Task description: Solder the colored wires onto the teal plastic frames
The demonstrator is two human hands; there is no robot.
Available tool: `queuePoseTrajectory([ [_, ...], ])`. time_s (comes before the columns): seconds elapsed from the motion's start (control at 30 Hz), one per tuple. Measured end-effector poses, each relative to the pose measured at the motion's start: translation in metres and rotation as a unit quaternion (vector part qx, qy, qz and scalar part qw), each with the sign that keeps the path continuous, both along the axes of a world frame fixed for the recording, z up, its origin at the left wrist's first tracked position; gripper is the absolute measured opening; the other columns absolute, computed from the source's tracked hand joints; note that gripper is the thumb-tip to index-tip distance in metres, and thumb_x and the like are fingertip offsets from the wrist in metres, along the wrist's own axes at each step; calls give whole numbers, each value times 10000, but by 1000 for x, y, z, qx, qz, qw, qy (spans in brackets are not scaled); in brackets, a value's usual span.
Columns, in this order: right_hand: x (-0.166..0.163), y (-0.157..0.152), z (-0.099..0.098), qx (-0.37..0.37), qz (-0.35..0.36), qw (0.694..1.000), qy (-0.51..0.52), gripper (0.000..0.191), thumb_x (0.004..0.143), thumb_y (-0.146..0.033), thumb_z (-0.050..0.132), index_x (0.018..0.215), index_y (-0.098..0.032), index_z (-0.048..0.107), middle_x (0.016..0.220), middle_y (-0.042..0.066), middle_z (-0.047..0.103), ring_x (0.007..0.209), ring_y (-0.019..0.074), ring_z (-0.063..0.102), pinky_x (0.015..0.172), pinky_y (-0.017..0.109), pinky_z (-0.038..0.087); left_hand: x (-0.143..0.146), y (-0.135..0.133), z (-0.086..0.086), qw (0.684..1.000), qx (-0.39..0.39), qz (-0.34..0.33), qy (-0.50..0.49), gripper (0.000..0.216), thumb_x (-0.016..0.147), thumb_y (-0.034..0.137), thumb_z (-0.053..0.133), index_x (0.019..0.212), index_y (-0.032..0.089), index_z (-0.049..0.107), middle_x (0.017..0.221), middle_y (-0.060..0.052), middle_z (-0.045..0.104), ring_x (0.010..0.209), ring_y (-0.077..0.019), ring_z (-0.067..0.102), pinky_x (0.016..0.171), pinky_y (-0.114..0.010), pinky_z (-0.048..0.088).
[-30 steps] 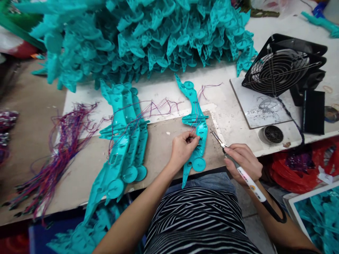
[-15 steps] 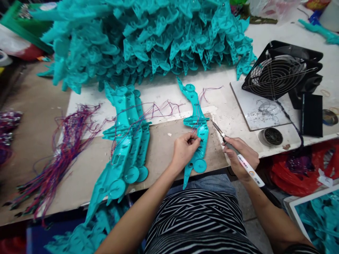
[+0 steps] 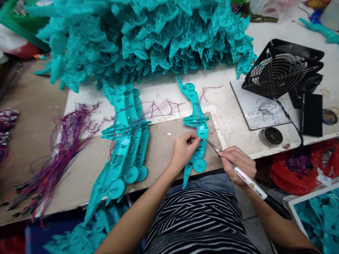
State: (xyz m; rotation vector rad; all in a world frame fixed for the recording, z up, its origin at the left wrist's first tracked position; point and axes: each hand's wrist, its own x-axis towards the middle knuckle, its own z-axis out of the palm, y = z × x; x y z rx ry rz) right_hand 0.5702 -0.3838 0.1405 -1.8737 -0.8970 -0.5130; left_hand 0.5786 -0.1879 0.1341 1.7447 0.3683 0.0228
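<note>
soldering iron [image 3: 249, 181] gripped by right hand [image 3: 239, 164] moved to teal part [image 3: 202, 129]; left hand [image 3: 184, 147] pinched together, contents unclear

Table [image 3: 219, 77]: bright, evenly lit before you.
Teal pile [image 3: 182, 44]: dark shadow in its gaps.
Stacked parts [image 3: 122, 144]: small glints face you.
Green box [image 3: 34, 37]: blurred at your upper left.
Forearms [image 3: 148, 201]: yours stretch, distorted, toward bottom corners.

Left hand [image 3: 183, 149] hides wires' [image 3: 195, 124] near ends; far teal pile [image 3: 159, 38] cut off, near-right box [image 3: 291, 204] too (far-left green bin [image 3: 24, 34] blurry)
</note>
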Motion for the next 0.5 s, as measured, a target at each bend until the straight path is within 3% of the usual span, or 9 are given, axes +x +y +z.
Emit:
queuePoseTrajectory([
  [0.5, -2, -1, 0, -29, -7, 999, -33, 328, 832, -55, 592, 1114, -193, 687, 788, 50, 689, 725, 183, 656, 637, 329, 583, 0, -1, -1, 1000, 12, 1, 3, 170, 709, 312, 656, 636, 158, 644, 517, 40, 505, 494, -93, 400, 499, -220, 336],
])
